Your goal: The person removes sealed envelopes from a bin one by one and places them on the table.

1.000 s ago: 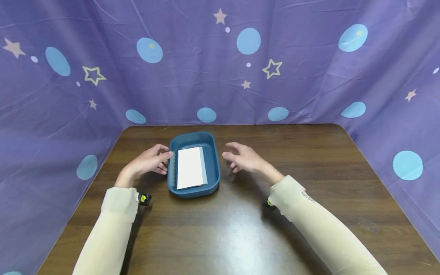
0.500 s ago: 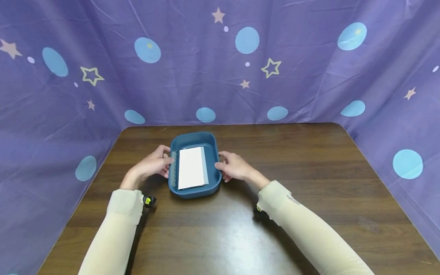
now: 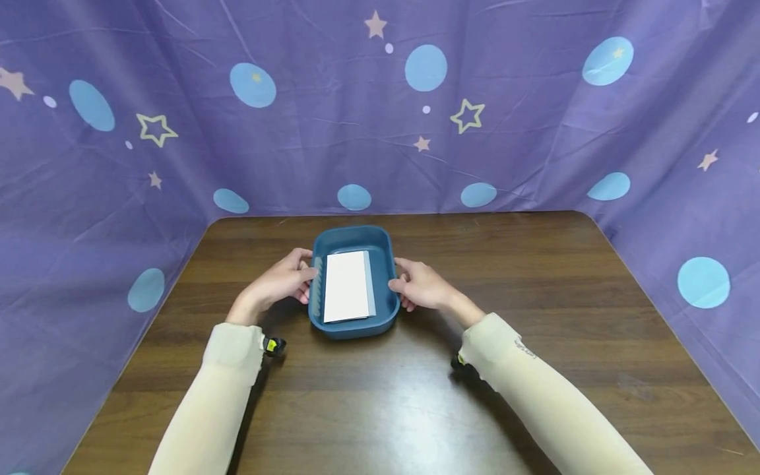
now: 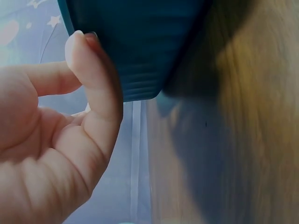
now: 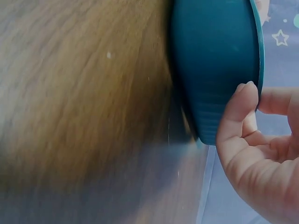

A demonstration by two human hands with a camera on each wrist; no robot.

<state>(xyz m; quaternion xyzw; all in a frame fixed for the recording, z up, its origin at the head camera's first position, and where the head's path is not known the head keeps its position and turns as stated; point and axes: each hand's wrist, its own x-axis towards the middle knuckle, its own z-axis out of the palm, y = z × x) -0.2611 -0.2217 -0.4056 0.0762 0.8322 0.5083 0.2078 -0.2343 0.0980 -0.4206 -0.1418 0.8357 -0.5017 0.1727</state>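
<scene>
A dark blue plastic bin (image 3: 356, 330) with rounded corners is at the far middle of the table in the head view. Inside lies a white rectangular thing like a booklet (image 3: 346, 287), a light blue strip showing along its right edge. My left hand (image 3: 284, 280) pinches the bin's left rim, thumb on the inner side and fingers outside. On the opposite rim, my right hand (image 3: 424, 285) has the same kind of pinch. The wrist views show ribbed outer walls of the bin (image 4: 140, 51), with fingers curled at the edge.
The brown wooden table (image 3: 368, 409) extends to both sides of the bin. A purple curtain (image 3: 356, 99) with stars and blue spots hangs behind and beside it. Small black devices, such as the one at the left cuff (image 3: 274, 346), sit at both wrists.
My right hand came in from the right and took hold of the bin's right rim. The bin then moved a little to the right, with both hands and the white booklet-like thing moving along.
</scene>
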